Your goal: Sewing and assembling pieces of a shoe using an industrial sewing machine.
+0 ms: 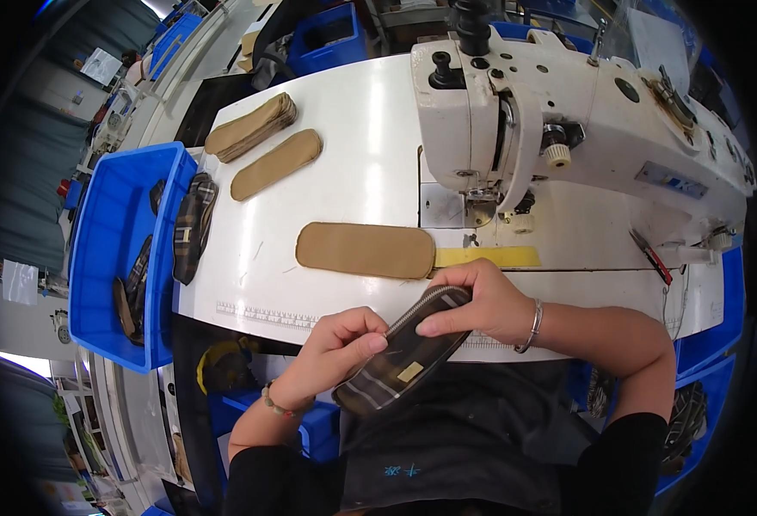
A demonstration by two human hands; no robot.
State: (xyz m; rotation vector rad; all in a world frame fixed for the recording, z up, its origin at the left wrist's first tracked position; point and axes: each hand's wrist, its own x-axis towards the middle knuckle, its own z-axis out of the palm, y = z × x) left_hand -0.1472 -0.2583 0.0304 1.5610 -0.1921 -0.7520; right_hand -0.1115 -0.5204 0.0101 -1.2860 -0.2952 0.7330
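Between my two hands, tilted over the table's front edge, is a dark plaid zipper pouch point(384, 376) with a metal zipper along its upper edge and a small yellowish label. My left hand point(341, 348) pinches the zipper edge near its middle. At the pouch's upper right end, my right hand point(480, 308) grips with the thumb on the fabric. Just beyond the hands lies a tan oval panel point(366, 249), flat on the white table. A yellow strip point(490, 256) extends from its right end toward the sewing machine point(559, 129).
Farther left lie a stack of tan panels point(252, 127) and a single tan panel point(277, 164). A blue bin point(125, 249) with plaid pieces stands left of the table, another plaid pouch point(194, 228) by its rim. Red-handled snips point(652, 258) rest at the right.
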